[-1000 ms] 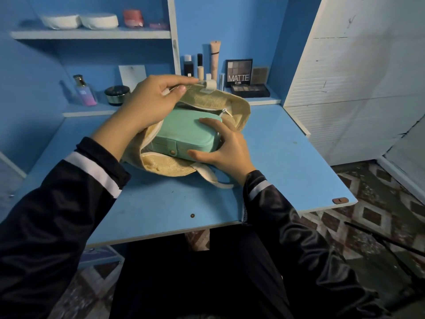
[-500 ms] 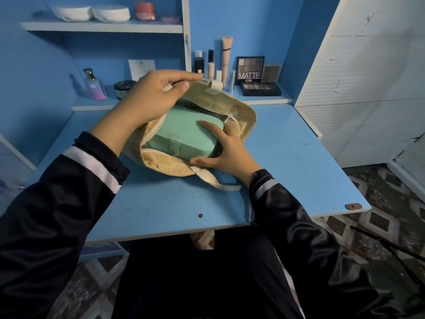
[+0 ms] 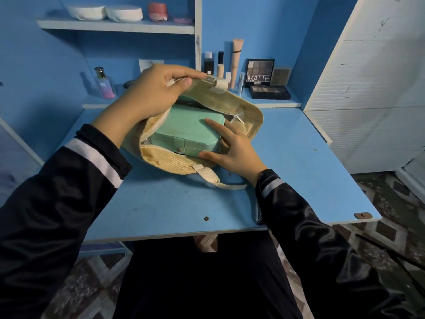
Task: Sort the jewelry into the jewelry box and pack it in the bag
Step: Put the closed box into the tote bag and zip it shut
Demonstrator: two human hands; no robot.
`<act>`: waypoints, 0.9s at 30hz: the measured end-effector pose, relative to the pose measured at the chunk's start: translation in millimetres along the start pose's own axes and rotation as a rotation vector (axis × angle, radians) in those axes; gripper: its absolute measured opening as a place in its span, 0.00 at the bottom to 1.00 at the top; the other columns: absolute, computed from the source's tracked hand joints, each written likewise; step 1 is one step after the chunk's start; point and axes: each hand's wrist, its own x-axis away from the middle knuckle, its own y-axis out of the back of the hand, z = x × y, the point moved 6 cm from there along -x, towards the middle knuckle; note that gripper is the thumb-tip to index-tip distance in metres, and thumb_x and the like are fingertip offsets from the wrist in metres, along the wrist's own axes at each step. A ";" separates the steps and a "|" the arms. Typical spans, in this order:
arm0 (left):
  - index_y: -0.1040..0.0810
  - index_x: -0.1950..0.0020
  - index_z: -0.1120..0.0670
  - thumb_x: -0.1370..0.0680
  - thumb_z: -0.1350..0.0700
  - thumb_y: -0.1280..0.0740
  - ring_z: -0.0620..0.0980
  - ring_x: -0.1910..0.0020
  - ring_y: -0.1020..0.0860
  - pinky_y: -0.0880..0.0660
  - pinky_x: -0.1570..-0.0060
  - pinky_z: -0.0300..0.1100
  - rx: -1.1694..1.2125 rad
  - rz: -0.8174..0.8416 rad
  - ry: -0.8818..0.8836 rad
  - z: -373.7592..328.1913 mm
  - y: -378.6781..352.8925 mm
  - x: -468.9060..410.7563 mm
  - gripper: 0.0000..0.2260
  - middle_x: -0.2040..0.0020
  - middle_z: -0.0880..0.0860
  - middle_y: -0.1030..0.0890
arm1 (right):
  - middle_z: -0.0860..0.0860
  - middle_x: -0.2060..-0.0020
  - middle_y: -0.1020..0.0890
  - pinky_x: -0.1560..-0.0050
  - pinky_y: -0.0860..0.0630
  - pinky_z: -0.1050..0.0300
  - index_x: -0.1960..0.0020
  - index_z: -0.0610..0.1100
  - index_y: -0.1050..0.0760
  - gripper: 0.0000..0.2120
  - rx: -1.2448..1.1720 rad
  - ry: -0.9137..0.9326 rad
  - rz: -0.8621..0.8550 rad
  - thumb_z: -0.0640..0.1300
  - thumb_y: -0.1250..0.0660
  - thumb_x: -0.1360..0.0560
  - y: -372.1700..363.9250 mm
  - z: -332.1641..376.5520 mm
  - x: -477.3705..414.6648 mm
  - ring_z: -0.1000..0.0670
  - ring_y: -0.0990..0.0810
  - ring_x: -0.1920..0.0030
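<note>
While my left hand [image 3: 151, 93] pinches up the rim of the bag [image 3: 249, 111], I see my right hand [image 3: 232, 149] — fingers straight — pressing the mint jewelry box [image 3: 188, 132] inside the bag.

One camera sits on the person's head. It looks forward and down, from close by, at the bag [image 3: 239, 107] on the table [image 3: 299, 180]. Shelves [image 3: 115, 27] are far; the floor [image 3: 395, 203] shows right.

Dim bluish light, soft shadows, wide-angle bending at edges, slight softness throughout.
</note>
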 end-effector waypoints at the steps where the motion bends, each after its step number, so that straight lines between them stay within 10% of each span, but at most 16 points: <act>1: 0.23 0.38 0.38 0.17 0.55 0.39 0.40 0.34 0.27 0.34 0.31 0.43 -0.005 0.007 -0.006 0.4 1.6 -0.2 0.14 0.39 0.39 0.21 | 0.48 0.34 0.28 0.34 0.38 0.72 0.27 0.48 0.33 0.36 -0.011 0.003 0.008 0.54 0.24 0.31 -0.2 -0.1 -2.3 0.56 0.32 0.35; 9: 0.23 0.39 0.38 0.17 0.56 0.38 0.30 0.41 0.27 0.36 0.42 0.21 0.000 0.023 -0.019 4.7 11.0 -1.5 0.14 0.41 0.38 0.22 | 0.43 0.27 0.32 0.27 0.37 0.47 0.25 0.55 0.38 0.35 -0.010 -0.064 0.088 0.54 0.27 0.28 -10.3 -11.7 -14.4 0.44 0.39 0.24; 18: 0.24 0.34 0.45 0.18 0.55 0.36 0.32 0.35 0.28 0.36 0.35 0.26 0.083 0.097 0.008 13.7 13.7 3.0 0.13 0.37 0.40 0.22 | 0.54 0.53 0.21 0.47 0.33 0.74 0.31 0.50 0.27 0.27 -0.031 -0.045 -0.066 0.44 0.25 0.28 1.4 -8.0 -15.7 0.50 0.24 0.46; 23: 0.23 0.35 0.44 0.18 0.55 0.36 0.32 0.36 0.27 0.35 0.35 0.27 0.123 0.104 0.029 14.5 14.4 12.9 0.13 0.38 0.38 0.22 | 0.52 0.46 0.19 0.44 0.24 0.55 0.31 0.49 0.26 0.26 -0.060 -0.007 -0.086 0.44 0.26 0.28 -4.4 -2.5 -14.9 0.45 0.20 0.51; 27: 0.24 0.34 0.44 0.18 0.55 0.37 0.29 0.38 0.27 0.34 0.39 0.24 0.124 0.108 0.038 17.2 16.2 23.0 0.14 0.40 0.34 0.23 | 0.56 0.48 0.21 0.48 0.25 0.59 0.32 0.48 0.26 0.26 -0.038 -0.004 -0.120 0.43 0.25 0.28 -5.5 -2.4 -13.6 0.49 0.23 0.56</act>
